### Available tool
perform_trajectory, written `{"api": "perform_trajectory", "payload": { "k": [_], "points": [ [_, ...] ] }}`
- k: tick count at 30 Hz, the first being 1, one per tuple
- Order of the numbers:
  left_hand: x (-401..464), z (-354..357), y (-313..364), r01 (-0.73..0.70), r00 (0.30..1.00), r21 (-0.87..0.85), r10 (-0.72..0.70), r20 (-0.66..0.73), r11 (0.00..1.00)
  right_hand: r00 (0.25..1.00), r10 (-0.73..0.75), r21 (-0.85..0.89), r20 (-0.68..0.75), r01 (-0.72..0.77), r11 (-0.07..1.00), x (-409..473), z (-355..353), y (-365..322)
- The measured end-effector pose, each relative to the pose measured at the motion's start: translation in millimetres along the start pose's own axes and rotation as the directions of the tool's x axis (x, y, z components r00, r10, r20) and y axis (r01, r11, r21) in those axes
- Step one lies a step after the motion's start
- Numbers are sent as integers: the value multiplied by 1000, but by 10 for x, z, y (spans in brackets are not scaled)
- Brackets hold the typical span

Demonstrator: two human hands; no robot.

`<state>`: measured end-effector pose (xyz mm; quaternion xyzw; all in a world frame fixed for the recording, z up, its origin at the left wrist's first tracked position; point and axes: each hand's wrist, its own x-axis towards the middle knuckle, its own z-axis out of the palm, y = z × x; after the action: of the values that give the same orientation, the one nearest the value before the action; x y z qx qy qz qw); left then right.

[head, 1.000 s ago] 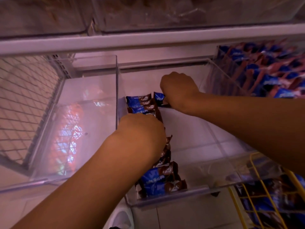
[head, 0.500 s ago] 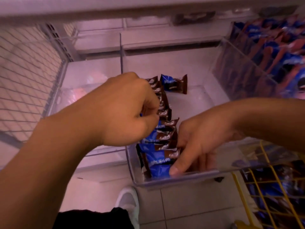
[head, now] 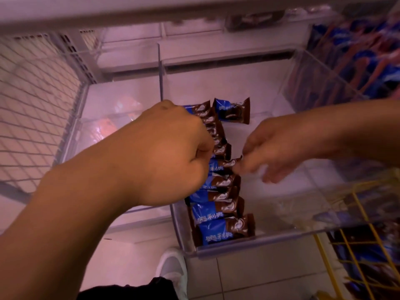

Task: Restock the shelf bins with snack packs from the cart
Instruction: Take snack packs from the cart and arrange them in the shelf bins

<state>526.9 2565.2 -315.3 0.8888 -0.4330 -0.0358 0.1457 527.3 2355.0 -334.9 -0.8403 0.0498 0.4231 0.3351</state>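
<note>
While the row of blue-and-brown snack packs (head: 218, 191) fills only the left side of the clear shelf bin (head: 249, 245), the right half of its floor stays free. The left hand (head: 168, 156), curled, grips packs in the middle of the row. The right hand (head: 279, 148), blurred, has risen from the bin's front and now pinches one pack's end. One pack (head: 232, 110) lies apart at the back. A full bin (head: 357, 61) sits upper right, the yellow wire cart (head: 363, 245) lower right.
</note>
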Motion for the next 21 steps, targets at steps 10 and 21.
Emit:
{"api": "perform_trajectory", "payload": {
  "k": [10, 21],
  "points": [
    [59, -39, 19, 39, 999, -16, -38, 33, 999, 989, -146, 602, 19, 105, 791, 99, 194, 76],
    [65, -69, 58, 115, 987, -19, -112, 119, 993, 977, -186, 836, -107, 189, 515, 332, 290, -309]
  ]
}}
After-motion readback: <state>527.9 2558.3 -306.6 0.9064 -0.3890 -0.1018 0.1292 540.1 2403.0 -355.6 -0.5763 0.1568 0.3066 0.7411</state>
